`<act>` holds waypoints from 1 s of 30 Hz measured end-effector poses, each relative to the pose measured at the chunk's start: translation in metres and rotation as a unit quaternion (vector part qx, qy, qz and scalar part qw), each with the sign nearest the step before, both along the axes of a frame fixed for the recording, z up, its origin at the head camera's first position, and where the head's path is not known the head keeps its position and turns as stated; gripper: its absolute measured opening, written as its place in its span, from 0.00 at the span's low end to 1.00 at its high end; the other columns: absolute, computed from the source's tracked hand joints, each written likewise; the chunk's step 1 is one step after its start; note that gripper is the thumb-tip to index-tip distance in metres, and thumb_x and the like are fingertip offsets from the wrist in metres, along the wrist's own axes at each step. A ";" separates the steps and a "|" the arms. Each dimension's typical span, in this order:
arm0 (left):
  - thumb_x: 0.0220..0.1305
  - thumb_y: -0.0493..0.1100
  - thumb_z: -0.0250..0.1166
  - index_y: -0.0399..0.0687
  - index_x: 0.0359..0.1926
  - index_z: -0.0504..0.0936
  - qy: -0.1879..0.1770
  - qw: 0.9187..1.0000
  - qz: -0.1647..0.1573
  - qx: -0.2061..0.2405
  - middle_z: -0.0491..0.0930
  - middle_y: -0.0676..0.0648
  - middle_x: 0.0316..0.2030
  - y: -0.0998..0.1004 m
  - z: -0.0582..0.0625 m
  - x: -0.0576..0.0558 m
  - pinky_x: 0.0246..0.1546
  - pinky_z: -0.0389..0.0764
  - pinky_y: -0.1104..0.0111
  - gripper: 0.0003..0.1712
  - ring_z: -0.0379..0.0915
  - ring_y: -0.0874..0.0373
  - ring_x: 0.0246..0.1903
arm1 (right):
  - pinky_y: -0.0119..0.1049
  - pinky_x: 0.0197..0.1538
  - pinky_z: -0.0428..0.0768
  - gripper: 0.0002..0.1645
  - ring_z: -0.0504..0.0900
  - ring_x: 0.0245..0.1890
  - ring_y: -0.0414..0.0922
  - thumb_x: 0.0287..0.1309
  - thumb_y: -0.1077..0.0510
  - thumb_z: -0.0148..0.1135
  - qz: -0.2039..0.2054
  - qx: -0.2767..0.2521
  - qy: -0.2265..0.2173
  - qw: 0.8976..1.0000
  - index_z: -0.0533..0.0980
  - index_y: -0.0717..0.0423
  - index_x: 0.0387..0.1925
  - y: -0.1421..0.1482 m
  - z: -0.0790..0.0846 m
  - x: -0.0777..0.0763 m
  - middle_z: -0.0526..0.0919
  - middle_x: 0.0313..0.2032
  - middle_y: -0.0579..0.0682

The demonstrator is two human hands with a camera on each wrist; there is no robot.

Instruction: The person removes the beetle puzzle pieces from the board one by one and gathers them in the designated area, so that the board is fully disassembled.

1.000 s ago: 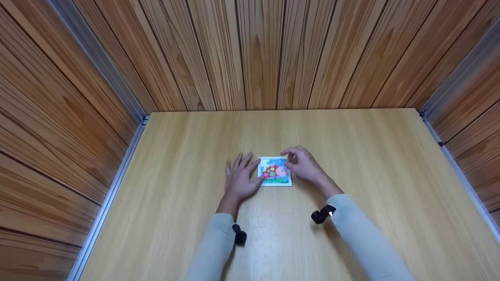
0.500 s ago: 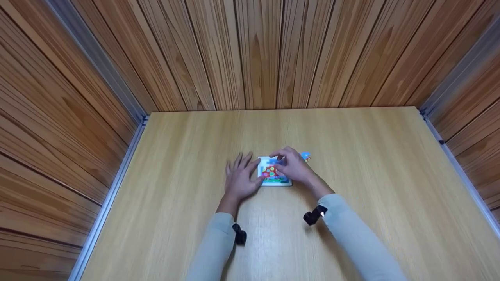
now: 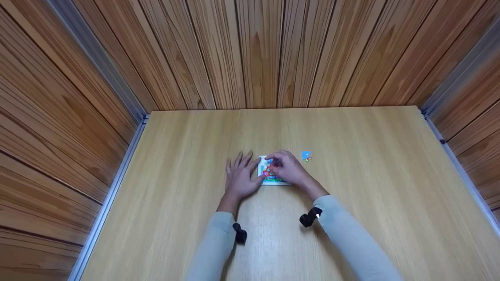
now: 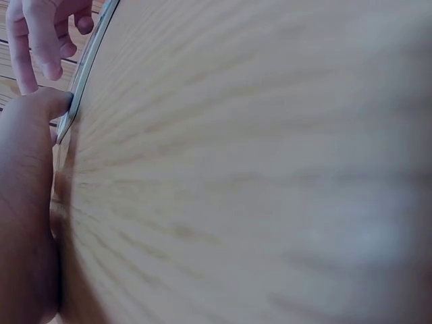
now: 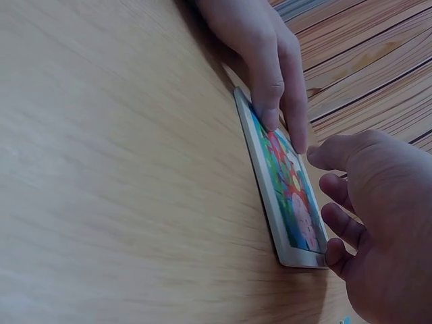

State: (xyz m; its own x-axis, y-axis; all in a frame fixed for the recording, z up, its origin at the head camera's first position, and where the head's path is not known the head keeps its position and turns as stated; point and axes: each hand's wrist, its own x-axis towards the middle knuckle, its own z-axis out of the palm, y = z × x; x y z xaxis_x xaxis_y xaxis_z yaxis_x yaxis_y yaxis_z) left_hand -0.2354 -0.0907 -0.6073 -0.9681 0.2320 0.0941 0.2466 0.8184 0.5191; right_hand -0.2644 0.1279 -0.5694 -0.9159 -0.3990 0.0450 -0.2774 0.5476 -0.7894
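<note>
A small white-framed picture puzzle (image 3: 261,168), showing a red spotted figure with a pink face on blue and green, lies on the table. My left hand (image 3: 241,182) rests flat beside it with fingers spread, the thumb and index finger on its left edge. My right hand (image 3: 290,168) is over the puzzle's right part with bent fingers, covering much of the picture in the head view. In the right wrist view its thumb (image 5: 327,154) hovers close above the puzzle's far side. Nothing shows between its fingers. A small blue puzzle piece (image 3: 306,155) lies just beyond the right hand.
The light wood tabletop (image 3: 187,156) is bounded by wood-plank walls (image 3: 258,58) at the back and sides. Grey metal rails (image 3: 113,187) run along the side edges. A black wrist camera (image 3: 310,217) sits on each sleeve.
My right hand has moved left, from the puzzle's right edge to over the picture. The blue piece, first hidden behind that hand, now shows on the table. The left hand has stayed put.
</note>
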 end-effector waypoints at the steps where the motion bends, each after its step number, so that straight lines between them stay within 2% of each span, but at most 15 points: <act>1: 0.73 0.68 0.61 0.61 0.83 0.76 0.000 1.000 -0.001 0.001 0.62 0.45 0.90 0.000 0.000 0.000 0.87 0.39 0.24 0.42 0.47 0.34 0.92 | 0.39 0.57 0.79 0.19 0.83 0.54 0.56 0.73 0.67 0.70 0.000 0.001 -0.004 1.000 0.86 0.61 0.63 0.000 -0.001 0.000 0.85 0.51 0.62; 8: 0.73 0.68 0.61 0.63 0.83 0.75 -0.007 1.000 0.003 -0.003 0.62 0.45 0.90 0.001 0.000 -0.001 0.88 0.39 0.24 0.42 0.46 0.34 0.92 | 0.45 0.61 0.77 0.21 0.80 0.58 0.56 0.72 0.64 0.72 -0.003 0.024 -0.005 1.000 0.86 0.58 0.64 -0.001 -0.006 0.002 0.85 0.54 0.61; 12: 0.73 0.68 0.61 0.63 0.84 0.74 -0.007 1.000 0.002 -0.007 0.61 0.45 0.90 0.001 0.000 0.000 0.87 0.40 0.24 0.42 0.46 0.34 0.92 | 0.45 0.61 0.75 0.21 0.77 0.60 0.56 0.72 0.62 0.73 -0.004 0.032 -0.011 0.999 0.87 0.55 0.64 -0.001 -0.009 0.003 0.83 0.55 0.60; 21: 0.73 0.67 0.60 0.63 0.84 0.74 -0.014 1.000 0.001 -0.010 0.61 0.46 0.90 0.000 0.003 0.000 0.87 0.40 0.23 0.42 0.45 0.36 0.92 | 0.42 0.56 0.68 0.20 0.72 0.54 0.53 0.71 0.62 0.73 0.009 0.050 0.000 0.999 0.88 0.56 0.62 -0.003 -0.010 0.003 0.81 0.51 0.61; 30: 0.72 0.67 0.62 0.61 0.84 0.74 -0.018 1.000 -0.009 0.006 0.60 0.45 0.90 -0.003 0.005 0.001 0.88 0.38 0.24 0.43 0.44 0.35 0.92 | 0.41 0.56 0.66 0.18 0.71 0.54 0.52 0.74 0.60 0.72 0.017 0.061 -0.004 0.998 0.89 0.53 0.62 -0.002 -0.010 0.003 0.80 0.50 0.59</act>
